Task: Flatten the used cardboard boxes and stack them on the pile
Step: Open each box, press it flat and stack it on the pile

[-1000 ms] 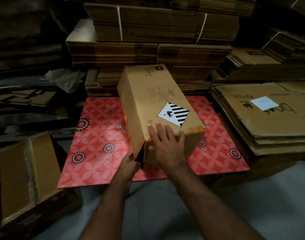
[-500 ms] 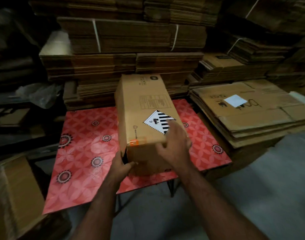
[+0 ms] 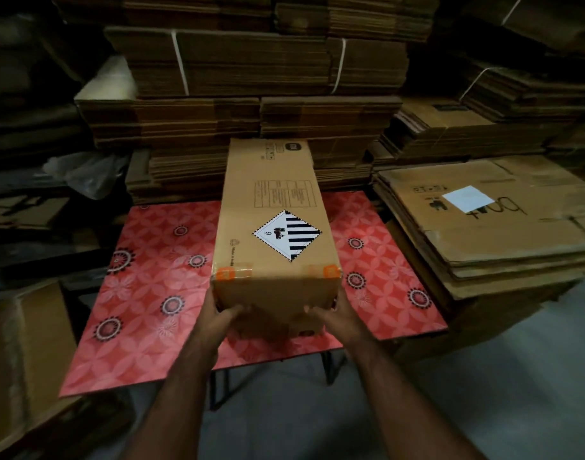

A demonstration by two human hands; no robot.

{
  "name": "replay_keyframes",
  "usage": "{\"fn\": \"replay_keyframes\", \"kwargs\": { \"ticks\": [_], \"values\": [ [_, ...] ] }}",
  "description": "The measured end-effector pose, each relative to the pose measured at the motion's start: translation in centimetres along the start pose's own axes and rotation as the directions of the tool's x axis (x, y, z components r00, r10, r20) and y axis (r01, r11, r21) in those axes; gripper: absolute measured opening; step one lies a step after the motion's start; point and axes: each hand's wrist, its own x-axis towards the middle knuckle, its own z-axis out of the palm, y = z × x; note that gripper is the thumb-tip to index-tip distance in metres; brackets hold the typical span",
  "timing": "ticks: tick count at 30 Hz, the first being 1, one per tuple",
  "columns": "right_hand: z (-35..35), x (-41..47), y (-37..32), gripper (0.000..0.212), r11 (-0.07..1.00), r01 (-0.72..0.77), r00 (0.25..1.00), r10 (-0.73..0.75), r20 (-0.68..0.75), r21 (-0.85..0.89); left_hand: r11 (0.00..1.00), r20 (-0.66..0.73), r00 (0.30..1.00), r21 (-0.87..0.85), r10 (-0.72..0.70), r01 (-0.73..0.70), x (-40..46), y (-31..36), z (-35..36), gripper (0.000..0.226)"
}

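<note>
A long brown cardboard box (image 3: 271,200) with a black-and-white striped diamond label and orange tape lies lengthwise on a red patterned table (image 3: 145,293). Its near end faces me. My left hand (image 3: 220,315) grips the lower left corner of that end. On the lower right corner of the same end sits my right hand (image 3: 331,315), fingers curled on the flap. A pile of flattened cardboard (image 3: 503,227) with a white label lies to the right of the table.
Tall strapped bundles of flat cardboard (image 3: 258,64) stand behind the table. An open box (image 3: 25,353) sits at the left edge. A crumpled plastic bag (image 3: 85,174) lies at the back left. Grey floor (image 3: 483,376) shows below and to the right.
The box has turned from slanted to straight, its near end toward me. My right hand has come off the top face down to the near end's right corner. The view has shifted.
</note>
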Motion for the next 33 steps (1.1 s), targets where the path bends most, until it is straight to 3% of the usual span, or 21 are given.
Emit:
{"fn": "replay_keyframes", "kwargs": {
  "ticks": [10,13,15,17,20,22,24,29,33],
  "values": [
    [-1.7,0.1,0.0,0.084,0.989,0.147,0.989,-0.148,0.020,0.023,0.991,-0.126,0.991,-0.124,0.040,-0.056,-1.5,0.4,3.6,0.069],
    [-2.3,-0.6,-3.5,0.096,0.944,0.304,0.949,-0.312,-0.051,-0.131,0.965,-0.187,0.981,-0.246,0.044,-0.090,-2.1,1.0,4.3,0.071],
    [-2.2,-1.1,-7.2,0.097,0.828,0.408,0.888,-0.457,-0.042,-0.384,0.928,-0.228,0.974,-0.363,0.000,-0.085,-2.7,0.6,5.4,0.067],
    [-1.6,-1.3,-10.9,0.090,0.584,0.492,0.810,-0.579,0.094,-0.646,0.861,-0.219,0.971,-0.509,-0.097,-0.029,-3.0,-1.2,7.2,0.066],
    [0.4,-1.2,-14.5,0.079,0.212,0.524,0.768,-0.537,0.349,-0.825,0.691,-0.085,0.964,-0.713,-0.252,0.118,-3.1,-4.7,10.4,0.058],
    [1.4,-1.1,-14.6,0.077,0.099,0.548,0.760,-0.474,0.445,-0.831,0.653,-0.059,0.945,-0.736,-0.323,0.177,-3.3,-5.9,12.1,0.050],
    [1.6,-1.0,-13.5,0.078,0.065,0.563,0.748,-0.464,0.475,-0.824,0.667,-0.080,0.928,-0.718,-0.363,0.199,-3.3,-6.7,13.1,0.045],
    [1.4,-0.6,-9.8,0.075,0.117,0.556,0.754,-0.487,0.441,-0.823,0.662,-0.156,0.907,-0.733,-0.392,0.160,-2.3,-8.2,12.5,0.042],
    [1.7,0.3,-6.5,0.070,0.135,0.561,0.789,-0.385,0.478,-0.817,0.714,-0.145,0.914,-0.675,-0.379,0.189,-2.5,-9.4,11.7,0.036]
  ]
}}
